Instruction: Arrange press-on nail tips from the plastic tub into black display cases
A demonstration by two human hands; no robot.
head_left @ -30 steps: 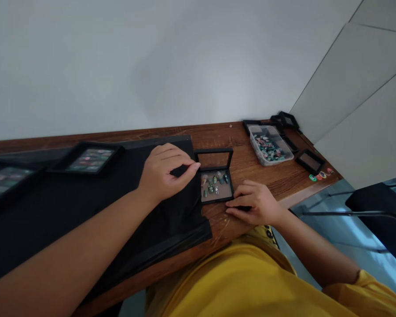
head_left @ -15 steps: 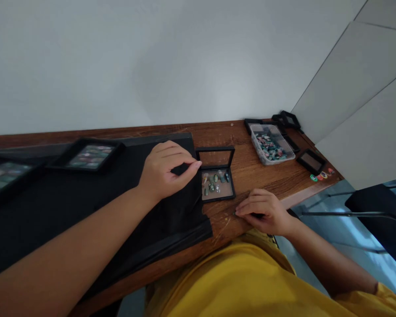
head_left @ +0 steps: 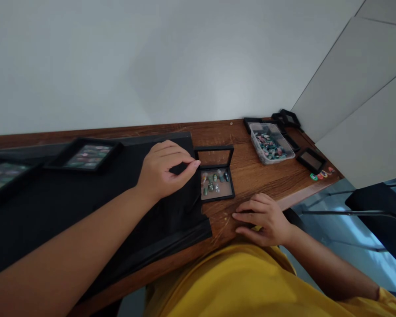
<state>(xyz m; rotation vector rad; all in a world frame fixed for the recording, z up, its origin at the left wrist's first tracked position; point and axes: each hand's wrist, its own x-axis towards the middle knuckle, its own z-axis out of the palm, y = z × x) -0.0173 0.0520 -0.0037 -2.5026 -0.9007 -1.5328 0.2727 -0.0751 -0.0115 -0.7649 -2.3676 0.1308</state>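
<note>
A small black case (head_left: 217, 198) lies on the wooden table with its windowed lid (head_left: 215, 156) raised. Several green, orange and bluish nail-shaped pieces (head_left: 211, 186) sit on its pale base, mostly in the upper and left part. My left hand (head_left: 169, 171) is at the case's left side, thumb and index finger pinched together by the lid's left edge; whether they grip the lid or something tiny is too small to tell. Below and right of the case, my right hand (head_left: 263, 220) rests near the table's front edge, thumb apart from the fingers, nothing seen between them.
A clear plastic box (head_left: 287, 157) of many coloured pieces stands at the back right, with black cases (head_left: 311, 160) around it and small round stickers (head_left: 323, 174) nearby. Black cloth (head_left: 125, 193) covers the left side, bearing filled black cases (head_left: 86, 156). A wall stands behind.
My right hand's thumb and fingers have come apart; they were pressed together around something small and dark. The left hand and the raised lid look nearly unchanged.
</note>
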